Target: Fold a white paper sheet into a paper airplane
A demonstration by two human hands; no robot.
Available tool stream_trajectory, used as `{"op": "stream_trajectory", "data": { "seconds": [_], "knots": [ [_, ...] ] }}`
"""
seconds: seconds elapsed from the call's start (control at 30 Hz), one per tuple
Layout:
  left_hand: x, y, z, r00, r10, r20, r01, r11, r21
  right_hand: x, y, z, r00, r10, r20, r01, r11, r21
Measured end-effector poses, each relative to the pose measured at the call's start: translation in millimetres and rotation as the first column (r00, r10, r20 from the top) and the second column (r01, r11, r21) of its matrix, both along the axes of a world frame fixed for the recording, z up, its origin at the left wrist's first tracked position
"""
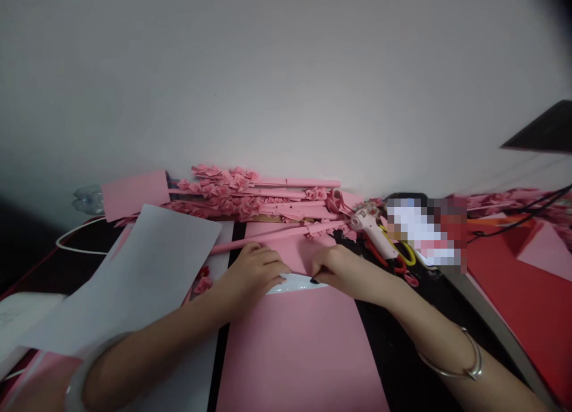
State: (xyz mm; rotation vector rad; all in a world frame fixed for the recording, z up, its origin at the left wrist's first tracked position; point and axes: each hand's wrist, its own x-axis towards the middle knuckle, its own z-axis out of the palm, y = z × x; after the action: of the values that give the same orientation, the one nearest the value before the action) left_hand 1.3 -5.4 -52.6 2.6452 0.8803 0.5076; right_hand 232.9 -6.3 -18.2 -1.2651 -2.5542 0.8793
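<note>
White wall (286,84) rises behind a black tabletop (393,334) crowded with craft paper, as a person works with both bare hands at a pink paper sheet (299,352) lying in the middle. The left hand (254,275) and right hand (344,272) sit close together, fingers curled narrowly at the sheet's far part, on either side of a glossy white strip (295,284); whether either hand grips it cannot be told. A pink paper tube (277,236) lies just beyond the fingers. Farther back are pink paper flowers (223,191), a glue gun (369,224) and yellow-handled scissors (404,251). A white paper sheet (134,275) lies left, red paper (504,299) right.
</note>
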Motion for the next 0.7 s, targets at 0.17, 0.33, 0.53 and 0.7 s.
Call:
{"op": "stream_trajectory", "data": {
  "seconds": [0.17, 0.33, 0.53, 0.7],
  "knots": [
    [1.0, -0.9, 0.6, 1.000, 0.005, 0.004, -0.005, 1.000, -0.015, 10.4, 6.0, 4.3, 0.997, 0.077, -0.013, -0.078, 0.994, -0.075],
    [1.8, -0.3, 1.7, 1.000, 0.013, 0.014, -0.013, 1.000, -0.019, 11.5, 7.0, 3.0, 0.998, 0.067, 0.008, -0.066, 0.993, -0.102],
    [2.3, -0.9, 2.2, 1.000, 0.013, 0.012, -0.013, 1.000, -0.016, 10.5, 6.1, 2.9, 0.996, 0.093, -0.016, -0.094, 0.991, -0.090],
    [2.5, -1.2, 1.1, 0.999, 0.024, 0.038, -0.024, 1.000, 0.008, 8.5, 2.9, 0.8, 0.997, 0.071, 0.025, -0.071, 0.997, -0.015]
  ]
}}
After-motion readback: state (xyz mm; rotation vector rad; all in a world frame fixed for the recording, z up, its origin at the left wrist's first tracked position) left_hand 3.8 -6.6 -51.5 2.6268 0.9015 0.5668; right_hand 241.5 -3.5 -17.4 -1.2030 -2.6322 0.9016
